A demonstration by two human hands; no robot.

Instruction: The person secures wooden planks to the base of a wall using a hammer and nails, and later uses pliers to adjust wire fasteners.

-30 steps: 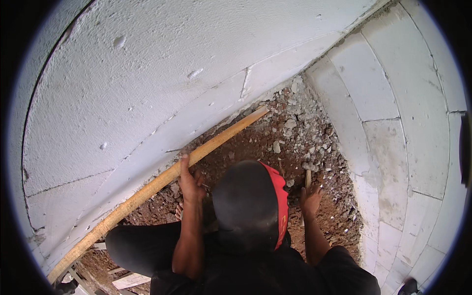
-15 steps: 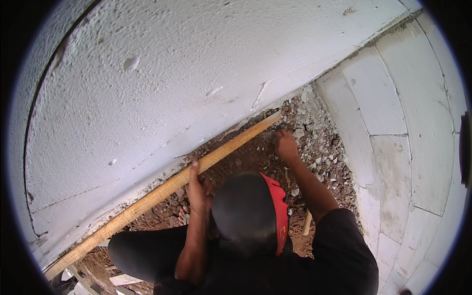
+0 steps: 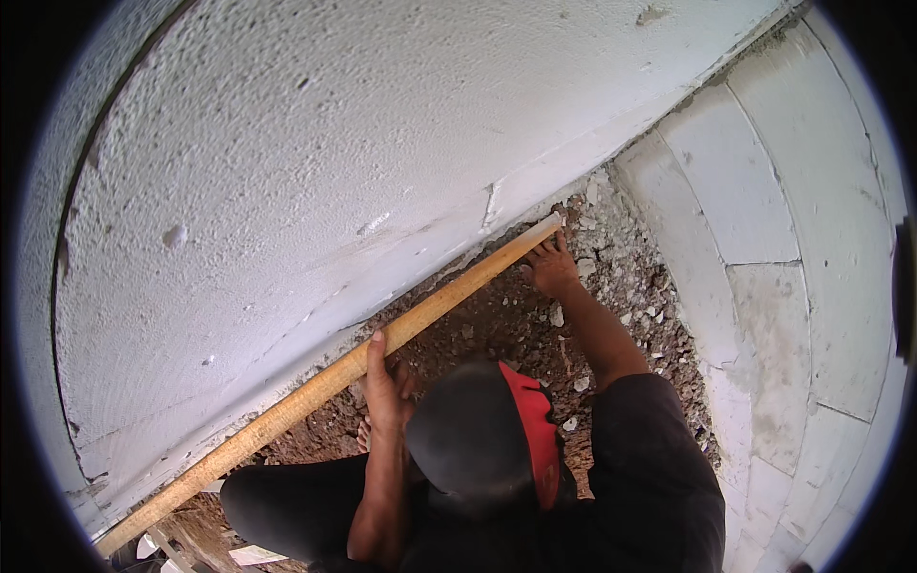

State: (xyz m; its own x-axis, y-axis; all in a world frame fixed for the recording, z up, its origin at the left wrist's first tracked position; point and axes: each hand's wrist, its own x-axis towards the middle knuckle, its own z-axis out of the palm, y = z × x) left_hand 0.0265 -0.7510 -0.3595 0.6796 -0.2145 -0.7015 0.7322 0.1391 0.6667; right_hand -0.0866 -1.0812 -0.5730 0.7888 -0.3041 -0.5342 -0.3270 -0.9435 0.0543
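A long, yellowish wooden batten (image 3: 306, 399) lies slantwise along the foot of the white wall, from the lower left to the corner. My left hand (image 3: 385, 387) grips its near edge around the middle, thumb on top and fingers partly hidden beneath. Close to the batten's far end, my right hand (image 3: 554, 270) has its fingers stretched out, their tips at the batten's edge. Under that hand is reddish-brown soil with pale rubble (image 3: 611, 248). A rounded black cap with a red edge (image 3: 478, 435) covers the lower middle of the view.
A rough white block wall (image 3: 267, 172) rises along the far left side. Another wall of smooth pale blocks (image 3: 764, 220) stands on the right and meets it in a corner. A black-clothed knee (image 3: 287, 506) is at lower left, near scraps of light-coloured material (image 3: 256, 555).
My right hand has gone from curled over the soil to stretched fingers at the batten's far end. That end sits slightly farther right in view. My left hand keeps its grip.
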